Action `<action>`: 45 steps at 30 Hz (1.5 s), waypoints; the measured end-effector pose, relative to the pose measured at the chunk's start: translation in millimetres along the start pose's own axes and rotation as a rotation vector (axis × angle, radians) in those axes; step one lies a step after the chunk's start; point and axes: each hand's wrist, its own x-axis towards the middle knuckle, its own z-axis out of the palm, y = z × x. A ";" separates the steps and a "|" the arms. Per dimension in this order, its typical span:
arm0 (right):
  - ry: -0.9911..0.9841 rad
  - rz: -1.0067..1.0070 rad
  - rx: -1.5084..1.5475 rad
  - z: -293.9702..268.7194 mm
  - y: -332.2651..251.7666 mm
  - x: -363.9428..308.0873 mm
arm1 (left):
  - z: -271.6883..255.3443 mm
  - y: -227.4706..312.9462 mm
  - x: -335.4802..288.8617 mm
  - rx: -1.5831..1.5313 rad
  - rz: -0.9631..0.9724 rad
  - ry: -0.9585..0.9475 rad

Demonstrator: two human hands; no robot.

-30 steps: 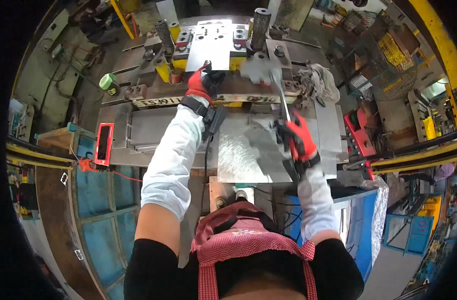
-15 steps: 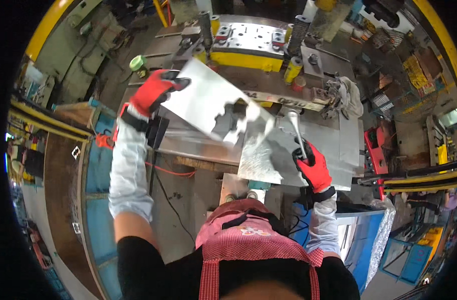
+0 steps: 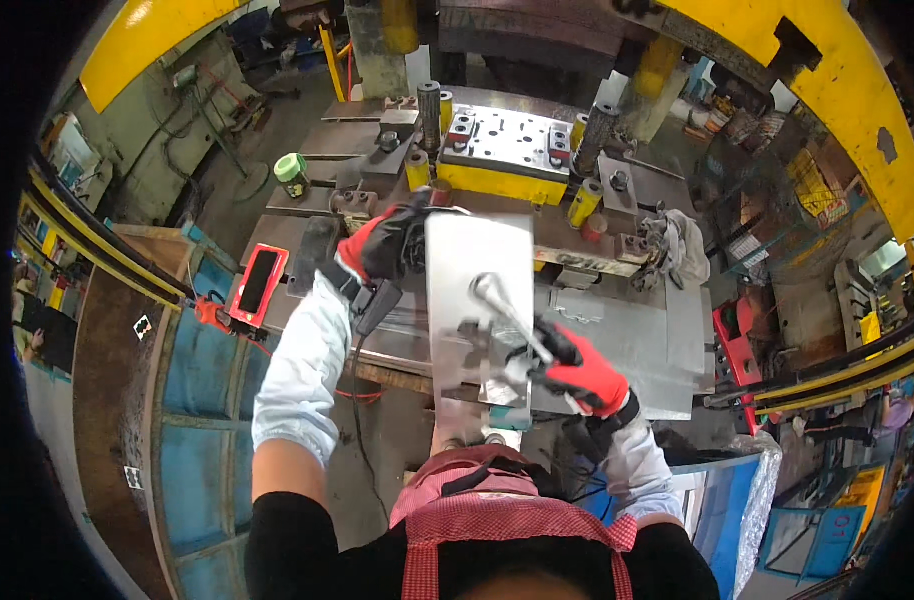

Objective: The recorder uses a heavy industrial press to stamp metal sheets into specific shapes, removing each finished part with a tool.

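A flat, shiny metal sheet hangs in front of me, its near end cut into irregular openings. My left hand, in a red and black glove, is closed on its far left corner. In a matching glove, my right hand grips a metal rod with a rounded end. That end lies over the sheet's middle; whether it touches the sheet, I cannot tell. Beneath, more sheet metal lies on the press bed.
Beyond the sheet stands a die block on a yellow base, between dark posts. A green-lidded jar and a red-framed phone-like device sit to the left. A grey rag lies at right. A yellow frame arches overhead.
The metal sheet has swung from a slant to nearly lengthwise before me. My left hand moved right and nearer; my right hand brought the rod leftward over the sheet.
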 end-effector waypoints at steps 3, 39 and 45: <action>0.140 -0.153 0.073 -22.1 -29.3 40.6 | -1.2 -34.0 -12.2 0.020 0.067 0.139; 0.148 -0.452 -1.282 -145.4 -81.6 209.9 | 0.0 -122.8 100.7 0.305 0.503 0.460; 0.242 -0.354 -0.784 -112.4 -83.7 175.5 | -14.4 -133.5 112.9 0.365 0.538 0.438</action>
